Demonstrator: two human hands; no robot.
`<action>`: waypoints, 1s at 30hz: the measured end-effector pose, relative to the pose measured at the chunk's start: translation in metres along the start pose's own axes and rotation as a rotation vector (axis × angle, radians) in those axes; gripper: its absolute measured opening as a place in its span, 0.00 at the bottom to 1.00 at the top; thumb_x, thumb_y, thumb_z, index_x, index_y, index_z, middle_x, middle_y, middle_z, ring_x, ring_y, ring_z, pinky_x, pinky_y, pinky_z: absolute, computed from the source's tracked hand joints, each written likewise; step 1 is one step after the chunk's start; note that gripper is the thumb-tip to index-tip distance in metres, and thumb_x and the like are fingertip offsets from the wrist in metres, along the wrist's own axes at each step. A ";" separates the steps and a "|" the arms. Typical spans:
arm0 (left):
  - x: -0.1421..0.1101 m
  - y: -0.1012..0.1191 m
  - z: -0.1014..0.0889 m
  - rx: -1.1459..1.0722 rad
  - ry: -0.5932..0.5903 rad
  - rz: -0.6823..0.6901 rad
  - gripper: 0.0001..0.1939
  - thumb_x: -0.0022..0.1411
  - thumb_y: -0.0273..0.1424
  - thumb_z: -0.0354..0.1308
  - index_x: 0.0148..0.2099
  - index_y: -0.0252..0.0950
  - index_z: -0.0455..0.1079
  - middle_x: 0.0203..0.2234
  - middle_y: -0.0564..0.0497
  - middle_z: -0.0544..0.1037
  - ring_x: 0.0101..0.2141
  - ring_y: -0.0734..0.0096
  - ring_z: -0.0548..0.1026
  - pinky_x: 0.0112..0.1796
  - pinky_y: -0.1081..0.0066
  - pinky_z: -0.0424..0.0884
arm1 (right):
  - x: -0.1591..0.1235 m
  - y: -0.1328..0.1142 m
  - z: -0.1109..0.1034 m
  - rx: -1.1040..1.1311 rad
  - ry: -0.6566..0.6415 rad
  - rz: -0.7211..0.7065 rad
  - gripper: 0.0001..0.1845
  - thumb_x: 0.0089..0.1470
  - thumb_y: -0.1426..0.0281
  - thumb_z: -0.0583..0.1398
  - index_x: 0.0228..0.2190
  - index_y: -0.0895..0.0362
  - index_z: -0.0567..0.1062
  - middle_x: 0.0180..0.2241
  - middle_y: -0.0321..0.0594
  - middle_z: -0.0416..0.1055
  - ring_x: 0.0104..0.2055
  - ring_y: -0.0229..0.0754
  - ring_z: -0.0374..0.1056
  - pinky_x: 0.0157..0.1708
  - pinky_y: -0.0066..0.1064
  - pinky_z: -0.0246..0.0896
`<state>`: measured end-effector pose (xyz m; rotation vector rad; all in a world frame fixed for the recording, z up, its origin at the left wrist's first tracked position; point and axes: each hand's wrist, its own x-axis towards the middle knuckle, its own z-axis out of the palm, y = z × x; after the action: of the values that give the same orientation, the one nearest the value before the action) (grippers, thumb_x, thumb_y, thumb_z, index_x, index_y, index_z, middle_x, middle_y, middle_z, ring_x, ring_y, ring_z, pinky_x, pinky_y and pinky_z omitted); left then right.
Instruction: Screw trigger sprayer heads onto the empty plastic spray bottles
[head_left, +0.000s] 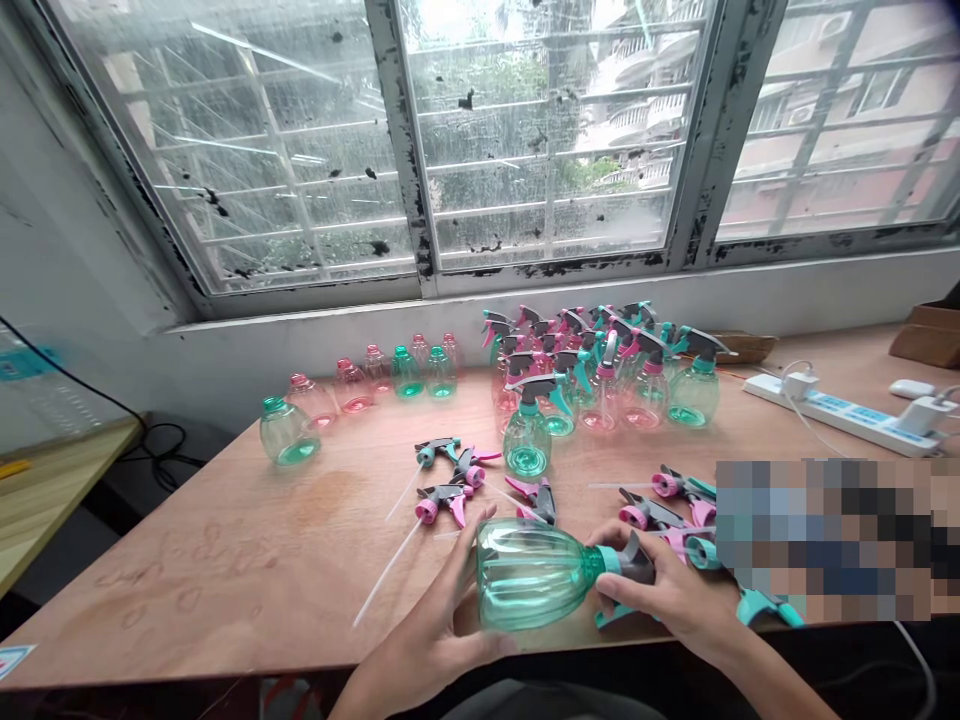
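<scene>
A clear green spray bottle [532, 575] lies sideways above the table's front edge, its neck pointing right. My left hand [439, 630] cups the base end, fingers behind and thumb along the near side. At the neck, my right hand [671, 590] grips the grey and teal spray head [634, 560], which sits on the bottle's mouth. Just beyond the bottle are loose pink and grey spray heads [446, 500] with thin white tubes, and a teal one [437, 452]. More spray heads [656, 512] lie beside my right hand, partly covered by it.
Open-necked green and pink bottles [352, 388] stand in a slanting row at the back left. Many bottles with spray heads [600, 380] crowd the back middle; one green bottle [527, 440] stands in front. A white power strip [840, 410] with plugs lies right. A blurred patch hides the right front.
</scene>
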<state>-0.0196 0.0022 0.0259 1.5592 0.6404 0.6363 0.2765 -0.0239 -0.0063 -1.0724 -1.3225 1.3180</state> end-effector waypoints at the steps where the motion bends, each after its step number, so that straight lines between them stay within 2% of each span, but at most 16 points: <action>1: -0.001 0.000 0.000 0.039 0.001 0.009 0.54 0.64 0.35 0.68 0.76 0.52 0.32 0.76 0.47 0.39 0.73 0.47 0.46 0.68 0.52 0.52 | 0.000 0.000 0.000 -0.001 0.001 -0.001 0.24 0.52 0.53 0.70 0.41 0.56 0.74 0.24 0.35 0.78 0.28 0.47 0.76 0.33 0.38 0.73; 5: -0.003 -0.006 -0.002 0.190 0.031 0.051 0.51 0.68 0.33 0.62 0.76 0.53 0.27 0.76 0.47 0.39 0.73 0.51 0.46 0.70 0.52 0.46 | 0.000 -0.002 -0.001 0.008 -0.012 0.011 0.22 0.54 0.54 0.70 0.42 0.56 0.74 0.23 0.35 0.78 0.29 0.46 0.75 0.34 0.37 0.71; 8: -0.004 -0.009 -0.003 0.214 0.042 0.055 0.50 0.70 0.32 0.60 0.76 0.53 0.24 0.76 0.46 0.42 0.73 0.51 0.47 0.69 0.52 0.48 | 0.000 -0.003 -0.001 0.024 -0.020 0.015 0.21 0.55 0.55 0.70 0.42 0.57 0.74 0.23 0.35 0.78 0.29 0.46 0.75 0.35 0.37 0.70; 11: -0.003 -0.008 -0.003 0.228 0.049 0.017 0.54 0.67 0.32 0.64 0.76 0.52 0.25 0.76 0.47 0.43 0.73 0.50 0.44 0.69 0.53 0.49 | 0.000 -0.003 -0.001 0.036 -0.015 0.013 0.21 0.55 0.56 0.70 0.42 0.57 0.74 0.23 0.34 0.78 0.29 0.45 0.75 0.35 0.37 0.70; 15: -0.002 0.002 0.000 0.158 0.043 -0.042 0.58 0.63 0.35 0.68 0.76 0.48 0.27 0.76 0.46 0.43 0.72 0.46 0.48 0.69 0.51 0.53 | 0.000 -0.003 -0.001 0.035 -0.022 0.016 0.21 0.56 0.56 0.69 0.43 0.57 0.74 0.24 0.35 0.79 0.29 0.45 0.75 0.35 0.36 0.70; 18: -0.002 0.007 0.002 0.178 0.047 -0.049 0.57 0.64 0.33 0.67 0.76 0.48 0.27 0.76 0.47 0.39 0.72 0.48 0.48 0.68 0.54 0.55 | 0.000 -0.004 -0.001 0.033 -0.019 0.015 0.21 0.55 0.55 0.70 0.42 0.57 0.74 0.24 0.35 0.78 0.29 0.46 0.75 0.36 0.37 0.70; 21: -0.002 0.004 0.001 0.249 0.047 -0.010 0.56 0.65 0.28 0.65 0.76 0.51 0.24 0.76 0.50 0.32 0.73 0.52 0.43 0.69 0.56 0.51 | 0.000 -0.005 0.000 0.046 -0.017 0.019 0.21 0.55 0.56 0.70 0.41 0.57 0.74 0.24 0.34 0.78 0.29 0.45 0.74 0.35 0.36 0.70; 24: -0.003 -0.001 -0.001 0.280 0.046 0.023 0.55 0.67 0.27 0.62 0.75 0.52 0.21 0.76 0.52 0.31 0.74 0.53 0.38 0.70 0.55 0.47 | 0.000 -0.005 0.000 0.058 -0.029 0.016 0.20 0.56 0.56 0.70 0.41 0.57 0.74 0.24 0.34 0.78 0.29 0.44 0.74 0.35 0.35 0.70; 27: -0.003 0.001 -0.001 0.278 0.050 -0.036 0.57 0.65 0.28 0.65 0.76 0.49 0.22 0.76 0.50 0.33 0.73 0.51 0.39 0.70 0.55 0.49 | 0.000 -0.004 0.000 0.057 -0.027 0.008 0.20 0.56 0.56 0.69 0.41 0.56 0.74 0.24 0.35 0.78 0.29 0.44 0.75 0.35 0.35 0.70; 30: -0.003 0.008 0.000 0.254 0.048 -0.107 0.59 0.61 0.30 0.69 0.77 0.42 0.27 0.76 0.46 0.39 0.73 0.50 0.39 0.70 0.55 0.51 | 0.000 -0.004 0.000 0.061 -0.026 0.002 0.20 0.56 0.56 0.69 0.41 0.56 0.74 0.24 0.35 0.78 0.29 0.45 0.75 0.35 0.35 0.69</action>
<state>-0.0213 -0.0008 0.0336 1.7347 0.8615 0.5280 0.2765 -0.0240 -0.0023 -1.0186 -1.2927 1.3696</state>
